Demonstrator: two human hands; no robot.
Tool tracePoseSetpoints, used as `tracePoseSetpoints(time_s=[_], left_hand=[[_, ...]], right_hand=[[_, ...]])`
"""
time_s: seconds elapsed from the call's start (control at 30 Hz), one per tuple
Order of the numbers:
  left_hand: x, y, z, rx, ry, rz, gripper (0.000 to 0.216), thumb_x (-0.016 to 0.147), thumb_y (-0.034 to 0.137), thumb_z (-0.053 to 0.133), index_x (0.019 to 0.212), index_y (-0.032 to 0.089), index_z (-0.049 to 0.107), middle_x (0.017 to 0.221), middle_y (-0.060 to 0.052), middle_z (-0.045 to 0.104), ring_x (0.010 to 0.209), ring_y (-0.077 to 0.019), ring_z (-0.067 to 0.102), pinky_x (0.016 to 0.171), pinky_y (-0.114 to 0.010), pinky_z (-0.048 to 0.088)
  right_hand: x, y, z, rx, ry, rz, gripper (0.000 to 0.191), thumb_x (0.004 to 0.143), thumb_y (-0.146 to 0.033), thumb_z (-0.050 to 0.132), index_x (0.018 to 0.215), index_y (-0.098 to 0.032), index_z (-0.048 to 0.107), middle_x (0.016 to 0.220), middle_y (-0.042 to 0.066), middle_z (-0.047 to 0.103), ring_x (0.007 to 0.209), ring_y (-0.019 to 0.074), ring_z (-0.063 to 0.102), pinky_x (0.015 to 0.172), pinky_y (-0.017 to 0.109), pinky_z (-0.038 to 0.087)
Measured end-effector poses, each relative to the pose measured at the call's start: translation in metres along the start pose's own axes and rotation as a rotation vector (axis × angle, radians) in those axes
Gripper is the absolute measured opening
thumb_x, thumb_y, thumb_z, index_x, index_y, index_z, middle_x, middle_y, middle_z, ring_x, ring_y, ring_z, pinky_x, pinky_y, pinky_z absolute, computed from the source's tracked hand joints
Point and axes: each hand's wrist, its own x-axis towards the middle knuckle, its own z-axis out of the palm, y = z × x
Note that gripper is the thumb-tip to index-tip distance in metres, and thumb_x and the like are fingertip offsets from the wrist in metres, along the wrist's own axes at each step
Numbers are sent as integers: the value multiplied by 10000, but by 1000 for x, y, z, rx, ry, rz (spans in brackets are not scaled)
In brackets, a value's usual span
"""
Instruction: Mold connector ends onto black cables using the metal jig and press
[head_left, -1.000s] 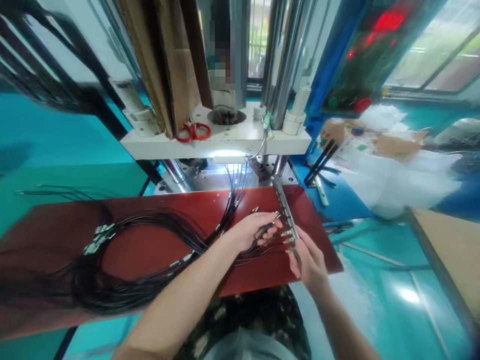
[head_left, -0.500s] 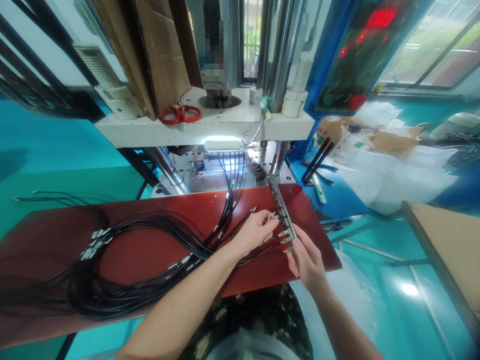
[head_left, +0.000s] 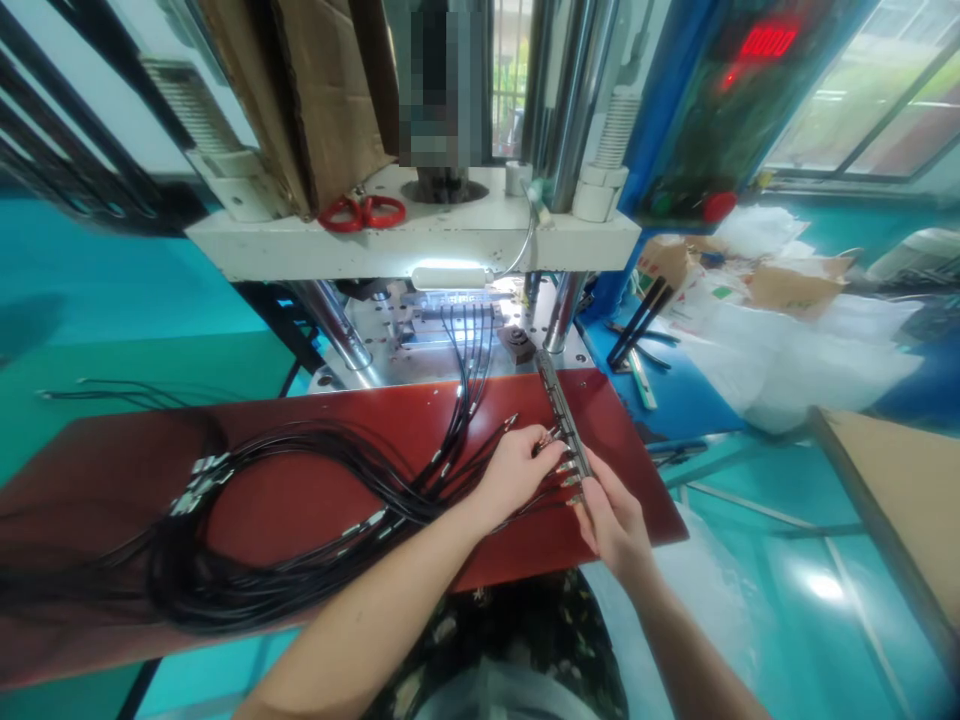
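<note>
Bar (head_left: 561, 405) in right hand (head_left: 619, 520) — near board (head_left: 611, 435) edge.

The reddish-brown board (head_left: 615, 440) forms a flat work surface. Directly on it, at left, rests a coil of black cables (head_left: 180, 572) with white tags (head_left: 199, 484); the cable strands extend rightward across the board.

The left hand (head_left: 517, 470) and right hand (head_left: 615, 515) are bare, as are the left forearm (head_left: 375, 610) and right forearm (head_left: 682, 640). At the near edge, a near-black garment (head_left: 555, 620) bears scattered pale, flower-like blotches, its right outline rounded. Nearer, a smooth grey patch (head_left: 487, 695), blurred, has a faint central ridge.
</note>
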Motion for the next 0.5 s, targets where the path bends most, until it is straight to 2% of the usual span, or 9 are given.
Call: tracePoseSetpoints(time_s=[0.1,0.17,0.23,0.33,0.4,0.5], left_hand=[[-2,-2,2,17,57,46,252,770,319,494,591,145,464,540,48,441,538,-71,380,552,-205,300],[-1,-3,3,-49,54,26,260,759,331,512,584,146,460,520,51,426,518,-67,368,535,-202,298],[1,-3,2,-177,-12,-60,282,752,370,521,588,151,455,487,57,403,465,-59,336,483,-198,278],[6,-4,-4,-409,-100,-171,310,745,443,520,647,152,482,522,43,447,435,-56,350,428,-189,266],[9,-5,-9,-494,-74,-152,320,745,469,518,707,151,504,534,42,452,439,-57,370,420,-182,280],[10,-6,-14,-509,-30,-138,299,753,465,513,741,168,476,465,78,372,399,-47,306,395,-168,233]], right_hand=[[2,3,1,-56,-19,-9,489,800,-468,538,1242,-264,491,630,-40,504,433,52,399,422,165,412],[2,3,2,-73,-16,-21,492,803,-475,528,1241,-255,490,605,-46,480,427,54,391,416,168,409],[1,1,4,-61,8,-30,491,804,-476,523,1231,-236,495,602,-43,481,411,51,376,373,160,374],[-2,-5,7,-13,37,-34,499,810,-443,524,1236,-188,481,545,-51,470,357,44,328,300,155,287],[-4,-8,8,21,35,-39,491,821,-409,520,1242,-162,470,476,-71,426,331,44,298,288,157,258],[-5,-10,8,58,11,-45,464,834,-377,514,1238,-152,472,422,-88,382,327,44,290,304,154,261]])
